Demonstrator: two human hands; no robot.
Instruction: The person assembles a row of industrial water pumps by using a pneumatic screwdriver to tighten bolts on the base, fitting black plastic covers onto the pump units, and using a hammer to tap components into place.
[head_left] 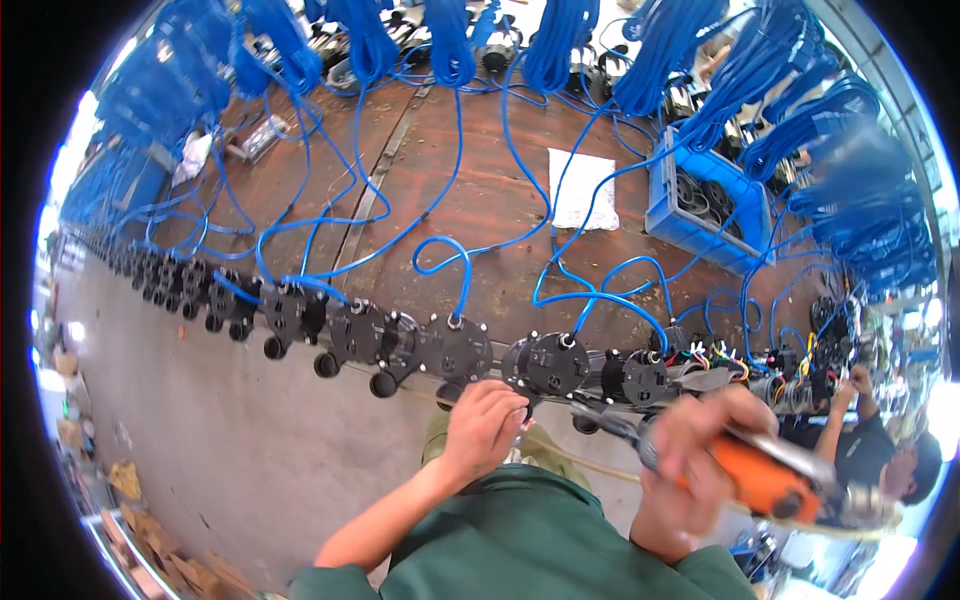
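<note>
My right hand is wrapped round an orange power screwdriver, smeared by motion. Its dark tip points left toward the row of round black pump-like units along the table's near edge. My left hand has its fingers bunched together at the lower edge of one black unit; whatever is between the fingertips is hidden. Just right of that hand sits another black unit, with a blue cable coming from its top. A further black unit lies beyond the screwdriver's tip.
Blue cables run across the brown table to hanging blue coils. A blue crate holds black parts, and a white packet lies left of it. Another person works at the far right, near exposed coloured wires.
</note>
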